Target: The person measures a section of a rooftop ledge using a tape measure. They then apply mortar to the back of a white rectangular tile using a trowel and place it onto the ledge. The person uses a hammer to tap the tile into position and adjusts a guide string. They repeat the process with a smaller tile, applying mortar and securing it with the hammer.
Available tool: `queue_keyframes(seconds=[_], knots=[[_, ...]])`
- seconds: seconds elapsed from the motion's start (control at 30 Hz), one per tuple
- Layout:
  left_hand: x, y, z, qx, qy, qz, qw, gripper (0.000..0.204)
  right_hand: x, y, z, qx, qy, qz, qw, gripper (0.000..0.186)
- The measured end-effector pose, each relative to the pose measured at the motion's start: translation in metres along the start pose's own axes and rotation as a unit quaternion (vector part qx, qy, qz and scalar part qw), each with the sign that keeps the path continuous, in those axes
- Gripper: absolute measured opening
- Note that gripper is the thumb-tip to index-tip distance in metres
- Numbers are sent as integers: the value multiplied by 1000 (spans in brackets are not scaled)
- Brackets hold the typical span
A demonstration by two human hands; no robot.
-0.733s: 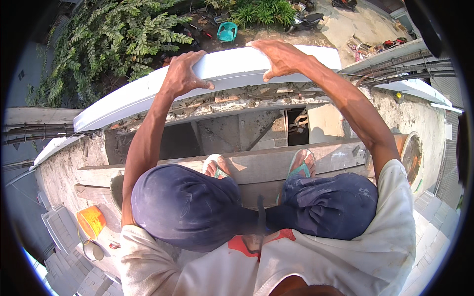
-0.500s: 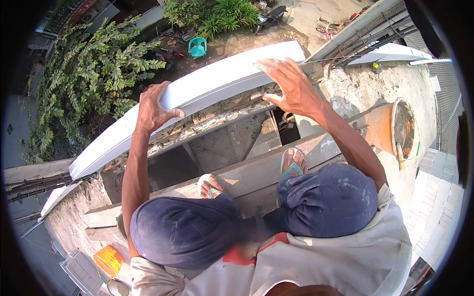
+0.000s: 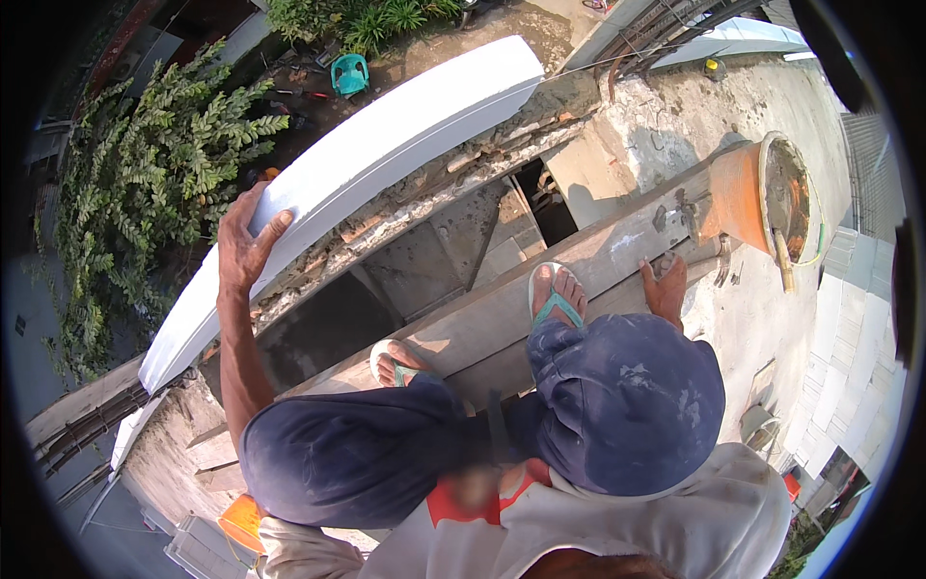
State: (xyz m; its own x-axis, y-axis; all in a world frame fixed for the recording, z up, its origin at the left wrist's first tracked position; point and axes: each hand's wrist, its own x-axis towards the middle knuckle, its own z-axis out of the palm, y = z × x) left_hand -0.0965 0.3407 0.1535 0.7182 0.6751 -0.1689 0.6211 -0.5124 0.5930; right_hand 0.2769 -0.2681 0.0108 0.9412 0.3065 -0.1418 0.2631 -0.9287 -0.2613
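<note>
The long white moulding point(image 3: 405, 135) lies along the broken brick ledge point(image 3: 362, 229), the left hand point(image 3: 249, 241) draped over it, thumb spread from the fingers. The right hand point(image 3: 666, 289) rests on the wooden plank point(image 3: 603, 278), fingers slightly apart; steadied by one hand, the moulding could tip outward if nudged on uneven brick.

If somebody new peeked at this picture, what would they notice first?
Probably the long white beam slanting across the upper left, with the person's left hand on it. Next might come the flip-flops on the wooden planks in the middle, and the big orange bucket at the upper right. Near the top, on the ground below, a turquoise chair stands out too.
</note>
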Motion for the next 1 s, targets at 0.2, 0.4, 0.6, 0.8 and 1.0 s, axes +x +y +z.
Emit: queue_keyframes(seconds=[0.2, 0.4, 0.6, 0.8, 1.0], knots=[[5, -4, 0, 13, 10, -1, 1000, 93, 15, 55, 8, -62, 138, 246, 957, 100], [7, -13, 5, 1, 27, -24, 999, 81, 31, 98, -11, 305, -53, 348, 885, 74], [8, -6, 15, 2, 79, -61, 995, 62, 39, 98, -7, 444, 42, 409, 796, 36], [18, 10, 16, 47, 74, -79, 993, 61, 17, 75, -32, 451, 92, 465, 757, 26], [29, -8, 11, 87, 43, -32, 995, 54, -62, -8, -19, 464, 107, 324, 818, 34]])
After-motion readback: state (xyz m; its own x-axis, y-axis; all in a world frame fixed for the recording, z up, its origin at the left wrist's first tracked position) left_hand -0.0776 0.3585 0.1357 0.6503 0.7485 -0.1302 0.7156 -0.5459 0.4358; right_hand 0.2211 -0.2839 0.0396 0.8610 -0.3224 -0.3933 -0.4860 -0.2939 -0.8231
